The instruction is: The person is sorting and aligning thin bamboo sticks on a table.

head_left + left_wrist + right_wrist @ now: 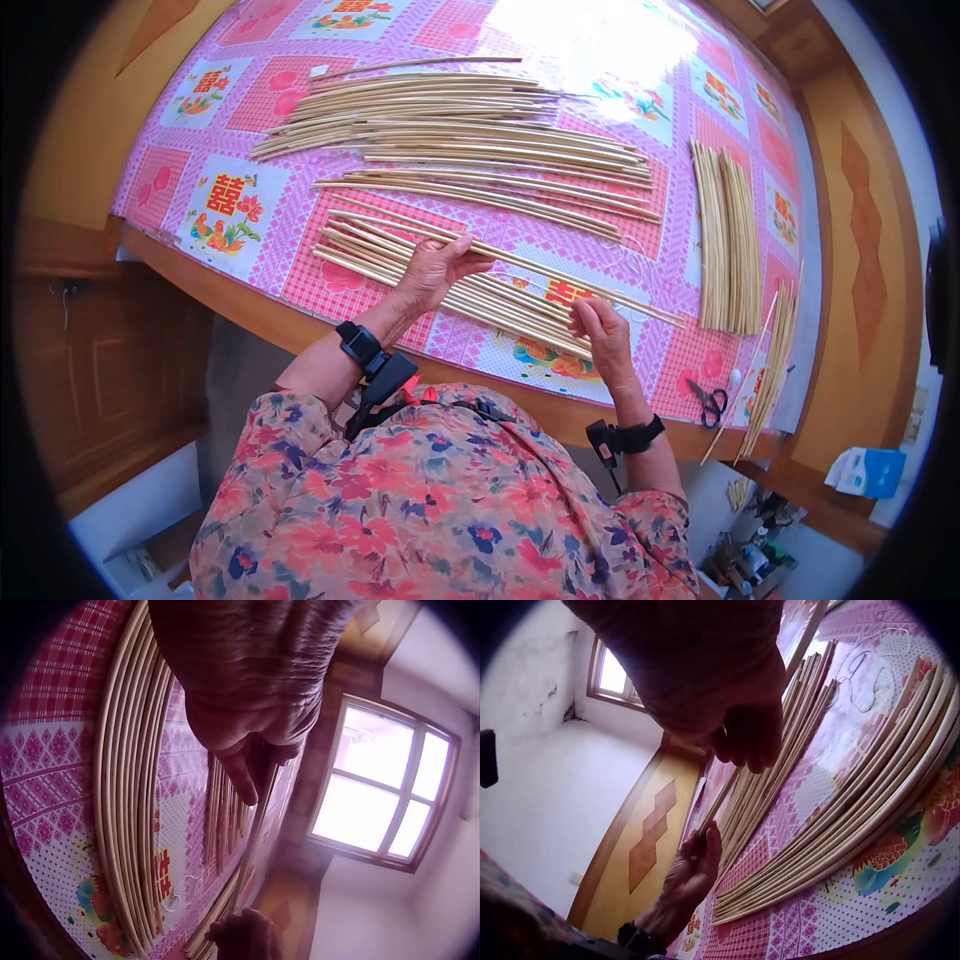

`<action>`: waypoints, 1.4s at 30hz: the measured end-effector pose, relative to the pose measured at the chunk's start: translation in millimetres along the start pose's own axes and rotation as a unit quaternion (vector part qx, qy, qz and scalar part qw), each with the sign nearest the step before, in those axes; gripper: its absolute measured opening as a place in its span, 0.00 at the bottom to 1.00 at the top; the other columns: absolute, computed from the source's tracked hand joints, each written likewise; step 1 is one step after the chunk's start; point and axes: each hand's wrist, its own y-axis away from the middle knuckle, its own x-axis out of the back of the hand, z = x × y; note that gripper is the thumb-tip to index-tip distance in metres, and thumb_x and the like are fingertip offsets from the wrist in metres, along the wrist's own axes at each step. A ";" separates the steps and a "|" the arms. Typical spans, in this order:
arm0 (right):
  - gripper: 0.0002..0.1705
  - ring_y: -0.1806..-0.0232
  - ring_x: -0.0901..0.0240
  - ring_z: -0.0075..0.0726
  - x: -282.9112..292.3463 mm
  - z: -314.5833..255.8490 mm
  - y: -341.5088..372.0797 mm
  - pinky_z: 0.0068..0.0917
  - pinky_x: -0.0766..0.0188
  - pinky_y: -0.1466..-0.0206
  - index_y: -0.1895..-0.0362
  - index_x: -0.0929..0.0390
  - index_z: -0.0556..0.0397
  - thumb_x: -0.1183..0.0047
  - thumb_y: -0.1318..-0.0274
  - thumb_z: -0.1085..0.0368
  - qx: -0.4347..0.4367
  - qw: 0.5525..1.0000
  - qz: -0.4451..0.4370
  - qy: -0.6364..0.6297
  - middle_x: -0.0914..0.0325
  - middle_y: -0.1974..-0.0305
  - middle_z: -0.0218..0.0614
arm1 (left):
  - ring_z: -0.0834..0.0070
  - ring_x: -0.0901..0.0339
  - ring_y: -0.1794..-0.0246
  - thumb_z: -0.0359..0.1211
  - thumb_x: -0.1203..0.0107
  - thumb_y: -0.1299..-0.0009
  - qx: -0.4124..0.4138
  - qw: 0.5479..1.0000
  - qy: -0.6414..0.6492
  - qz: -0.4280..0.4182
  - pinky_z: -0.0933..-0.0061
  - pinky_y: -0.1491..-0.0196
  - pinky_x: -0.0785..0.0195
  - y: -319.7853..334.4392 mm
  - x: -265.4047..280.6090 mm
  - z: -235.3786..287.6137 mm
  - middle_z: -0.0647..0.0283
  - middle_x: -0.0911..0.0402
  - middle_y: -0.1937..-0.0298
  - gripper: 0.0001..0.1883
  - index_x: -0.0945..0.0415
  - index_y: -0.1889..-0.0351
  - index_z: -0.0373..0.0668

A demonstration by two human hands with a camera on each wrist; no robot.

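Thin pale sticks [540, 268] are pinched between the thumb and fingers of the left hand [432, 272], slanting down to the right. Toward their other end, the right hand [606, 345] has its fingers curled at a stick, which passes by them in the right wrist view; its fingertips are partly hidden there. Beneath both hands lies a loose row of similar sticks [500, 312] on the patterned pink cloth. In the left wrist view, a held stick [259, 825] runs from the left hand [251, 682] to the right hand [246, 936].
Larger groups of sticks [430, 105] lie farther back. Upright bundles [727, 240] are at the right, with more sticks [775, 370] over the table's edge near dark-handled scissors [712, 402]. White string [650, 262] lies loosely on the cloth.
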 end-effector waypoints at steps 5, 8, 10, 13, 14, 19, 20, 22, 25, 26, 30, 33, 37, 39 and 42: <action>0.13 0.63 0.33 0.42 -36.1 -29.4 -31.8 0.35 0.37 0.59 0.59 0.29 0.52 0.51 0.54 0.69 0.386 0.839 0.057 0.379 0.29 0.66 0.38 | 0.67 0.24 0.60 0.32 0.53 0.34 0.003 1.000 -0.003 -0.019 0.69 0.53 0.27 1.3 -2.7 -1.8 0.54 0.23 0.64 0.10 0.27 0.63 0.34; 0.17 0.65 0.33 0.41 -42.3 -13.6 -44.9 0.35 0.37 0.60 0.56 0.31 0.52 0.50 0.54 0.65 0.413 0.810 0.035 0.414 0.31 0.68 0.37 | 0.67 0.24 0.60 0.32 0.53 0.34 0.011 1.000 -0.014 -0.022 0.69 0.53 0.27 2.9 -1.0 1.6 0.54 0.23 0.64 0.10 0.28 0.63 0.34; 0.16 0.66 0.33 0.39 -44.1 -8.9 -49.3 0.33 0.36 0.63 0.57 0.30 0.51 0.50 0.54 0.66 0.389 0.814 0.017 0.430 0.32 0.71 0.35 | 0.66 0.23 0.63 0.33 0.54 0.33 0.009 1.000 -0.021 -0.010 0.70 0.55 0.26 -1.3 -1.9 1.3 0.53 0.23 0.65 0.11 0.28 0.64 0.34; 0.14 0.69 0.33 0.38 -49.4 -2.9 -56.1 0.32 0.35 0.67 0.59 0.30 0.49 0.51 0.54 0.65 0.386 0.814 0.028 0.433 0.33 0.74 0.34 | 0.66 0.23 0.62 0.33 0.54 0.33 0.020 1.000 -0.013 0.001 0.70 0.56 0.26 -2.8 3.2 0.2 0.52 0.23 0.65 0.11 0.28 0.64 0.33; 0.14 0.69 0.33 0.38 -53.3 0.1 -56.5 0.32 0.35 0.67 0.59 0.30 0.49 0.51 0.54 0.65 0.385 0.817 0.021 0.429 0.33 0.74 0.34 | 0.66 0.23 0.62 0.33 0.54 0.33 0.021 1.000 -0.012 0.010 0.70 0.56 0.26 -0.9 6.7 -0.5 0.52 0.23 0.65 0.11 0.28 0.64 0.33; 0.12 0.71 0.33 0.38 -64.1 19.7 -62.1 0.32 0.34 0.71 0.60 0.29 0.47 0.51 0.53 0.66 0.362 0.832 0.020 0.421 0.34 0.75 0.34 | 0.65 0.23 0.63 0.36 0.54 0.33 0.067 0.997 -0.025 0.025 0.70 0.57 0.26 -6.5 21.9 -4.3 0.52 0.23 0.66 0.13 0.30 0.64 0.32; 0.12 0.72 0.33 0.38 -68.7 26.1 -64.9 0.32 0.34 0.71 0.61 0.29 0.47 0.51 0.53 0.66 0.357 0.837 0.018 0.415 0.34 0.75 0.34 | 0.65 0.23 0.64 0.38 0.54 0.33 0.086 0.995 -0.037 0.039 0.71 0.58 0.26 -7.3 26.8 -4.4 0.53 0.23 0.67 0.15 0.30 0.64 0.33; 0.11 0.72 0.34 0.38 -69.5 39.9 -69.7 0.32 0.34 0.71 0.61 0.29 0.47 0.52 0.53 0.66 0.348 0.838 0.028 0.419 0.34 0.76 0.34 | 0.69 0.23 0.68 0.41 0.56 0.32 0.117 0.989 -0.058 0.071 0.74 0.63 0.25 -4.0 22.3 -0.7 0.55 0.24 0.69 0.17 0.31 0.65 0.33; 0.11 0.72 0.34 0.39 -66.7 54.9 -72.7 0.33 0.34 0.71 0.61 0.29 0.46 0.52 0.53 0.67 0.316 0.847 0.032 0.425 0.35 0.76 0.34 | 0.75 0.26 0.72 0.42 0.57 0.32 0.190 0.943 -0.273 0.038 0.76 0.70 0.29 -0.9 35.0 4.1 0.63 0.25 0.75 0.18 0.32 0.60 0.34; 0.12 0.72 0.34 0.39 -77.2 57.1 -79.7 0.33 0.34 0.71 0.61 0.29 0.46 0.52 0.53 0.67 0.302 0.854 0.024 0.422 0.35 0.76 0.34 | 0.75 0.26 0.72 0.42 0.57 0.32 0.179 0.941 -0.281 0.060 0.76 0.70 0.29 6.1 43.7 13.1 0.63 0.25 0.75 0.18 0.32 0.60 0.34; 0.12 0.71 0.34 0.38 -82.2 63.9 -80.3 0.33 0.34 0.71 0.61 0.28 0.46 0.51 0.54 0.67 0.307 0.856 0.018 0.416 0.35 0.76 0.33 | 0.67 0.32 0.51 0.42 0.53 0.36 -0.216 0.610 -0.755 -0.110 0.62 0.47 0.42 13.3 38.0 -3.4 0.60 0.28 0.56 0.20 0.35 0.50 0.39; 0.12 0.71 0.34 0.37 -86.0 66.8 -78.3 0.32 0.34 0.71 0.60 0.28 0.45 0.51 0.54 0.66 0.306 0.850 0.026 0.429 0.35 0.75 0.33 | 0.64 0.47 0.37 0.42 0.52 0.38 -0.294 0.455 -0.821 -0.180 0.56 0.36 0.61 14.3 40.7 -18.9 0.58 0.40 0.41 0.26 0.40 0.44 0.42; 0.12 0.71 0.33 0.37 -94.0 64.8 -82.7 0.32 0.34 0.71 0.61 0.28 0.46 0.51 0.54 0.66 0.312 0.856 0.034 0.411 0.35 0.75 0.33 | 0.64 0.58 0.32 0.43 0.50 0.40 -0.246 0.462 -0.836 -0.165 0.56 0.34 0.69 9.7 52.0 -17.4 0.57 0.51 0.34 0.32 0.45 0.40 0.41; 0.11 0.71 0.33 0.37 -95.7 65.5 -81.6 0.32 0.34 0.71 0.62 0.28 0.46 0.52 0.54 0.66 0.317 0.848 0.039 0.423 0.35 0.76 0.34 | 0.64 0.60 0.32 0.46 0.54 0.37 -0.219 0.451 -0.848 -0.170 0.56 0.34 0.72 6.0 55.3 -20.5 0.55 0.52 0.34 0.31 0.46 0.39 0.40; 0.10 0.72 0.34 0.37 -101.3 62.1 -82.8 0.32 0.35 0.71 0.63 0.28 0.46 0.52 0.54 0.65 0.323 0.847 0.041 0.420 0.35 0.76 0.34 | 0.64 0.60 0.32 0.46 0.53 0.39 -0.225 0.453 -0.846 -0.169 0.56 0.33 0.73 0.1 62.4 -26.4 0.54 0.52 0.34 0.32 0.46 0.39 0.40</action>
